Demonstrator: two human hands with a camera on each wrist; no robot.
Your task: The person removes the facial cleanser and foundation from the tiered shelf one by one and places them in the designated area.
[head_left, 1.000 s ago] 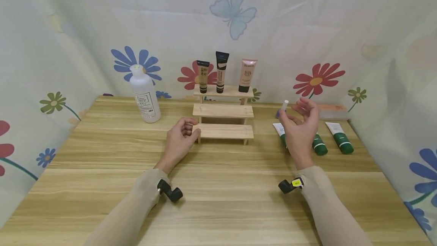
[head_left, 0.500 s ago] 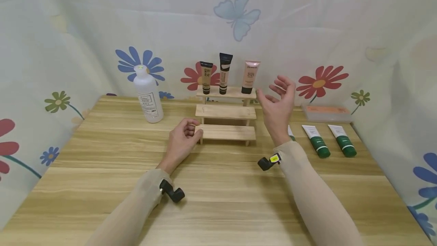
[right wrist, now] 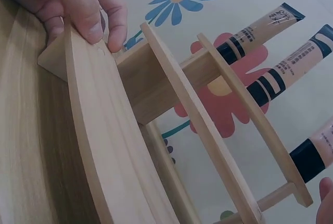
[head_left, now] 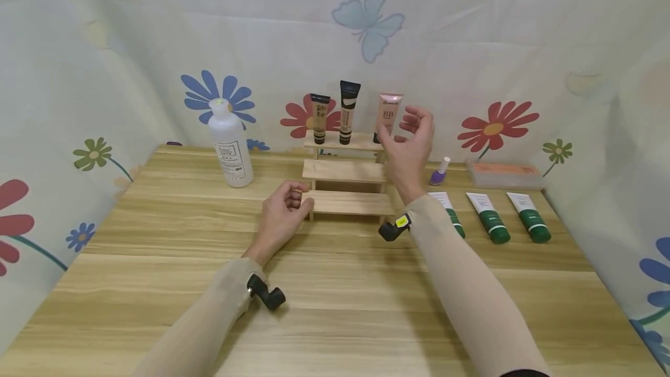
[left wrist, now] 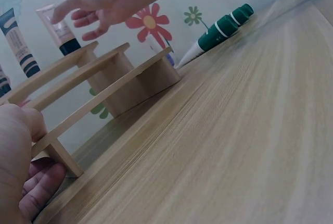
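Near the far edge of the wood-grain desk (head_left: 324,307) stands a pale wooden three-tier rack (head_left: 348,172). The left hand (head_left: 282,212) pinches the left end of its lowest shelf (head_left: 350,203); the right hand (head_left: 410,150), thumb and fingers spread, is at the pink, black-capped BB tube (head_left: 389,110) upright near the top shelf's (head_left: 362,141) right end, contact unclear. The step in hand seems to be grasping that tube while steadying the rack; the next move likely calls for closing thumb and fingers gently round it.
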